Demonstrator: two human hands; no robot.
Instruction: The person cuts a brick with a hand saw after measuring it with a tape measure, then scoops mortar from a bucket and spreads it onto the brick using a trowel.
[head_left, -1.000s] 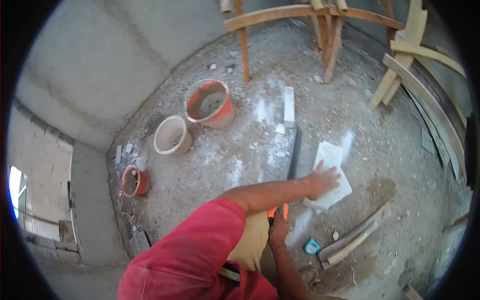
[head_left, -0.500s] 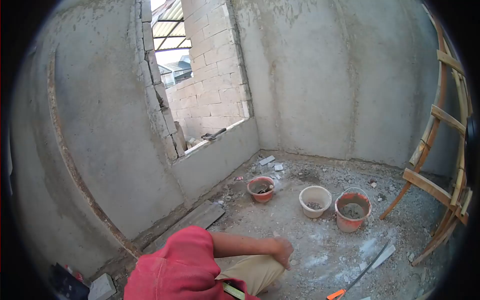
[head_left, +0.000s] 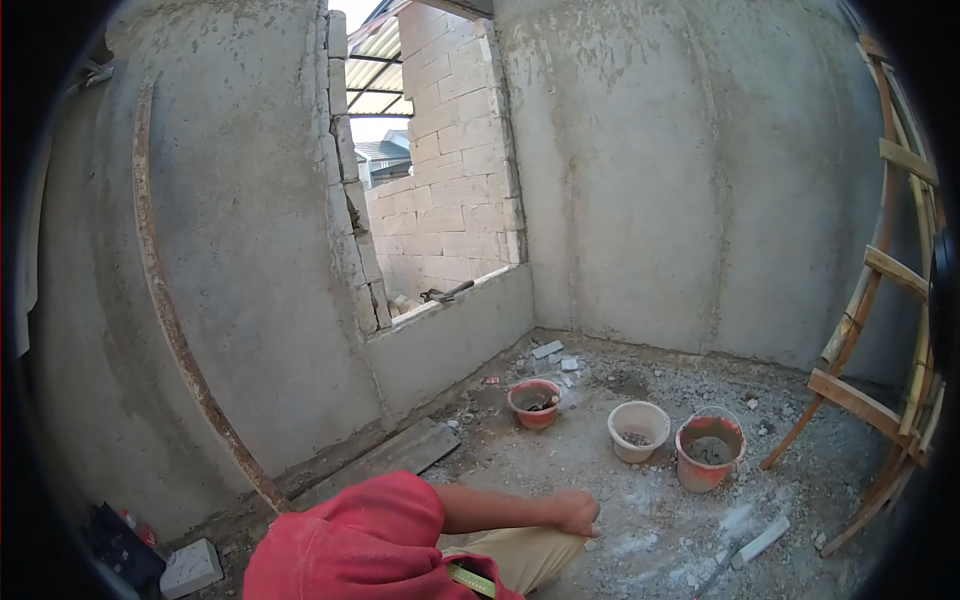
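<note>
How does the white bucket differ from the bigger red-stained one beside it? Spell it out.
The white bucket is smaller; the red-stained bucket is larger. The white one is pale, while the red-stained one is patched red. The red-stained one's wire handle stands raised; none shows raised on the white. Both stand upright, holding grey material.

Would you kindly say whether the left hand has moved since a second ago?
Yes: the left hand went leftward, from right of the white bar to its left.

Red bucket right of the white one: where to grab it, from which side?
Probably mid-arc on the thin handle, from above: its arc shows beyond the rim, and the red bucket stands upright, mouth up.
</note>
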